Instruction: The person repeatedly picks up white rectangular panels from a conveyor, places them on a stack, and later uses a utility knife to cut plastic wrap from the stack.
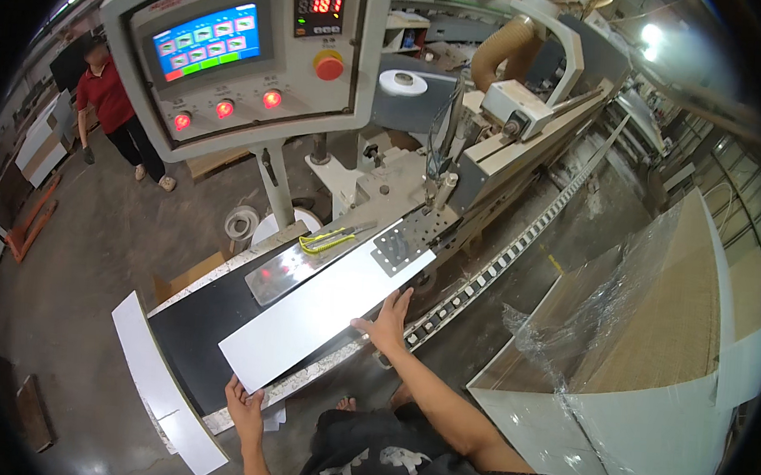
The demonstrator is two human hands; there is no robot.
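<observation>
A long white panel (305, 327) lies flat and slanted across the machine's feed table, its far right end by a dark perforated metal plate (391, 248). My left hand (245, 409) grips the panel's near left corner between thumb and fingers. Along the near long edge, my right hand (384, 320) rests with fingers stretched and apart, its thumb touching the edge. Beyond the panel sits a shiny metal plate (284, 277), with a yellow-green utility knife (326, 239) on the machine next to it.
A control box (265, 135) with a lit screen and red buttons stands over the far left. A toothed conveyor track (510, 258) runs away to the right. Film-wrapped stacked boards (607, 373) flank my right. Another white board (162, 390) is at left. Someone in red (102, 85) stands further back.
</observation>
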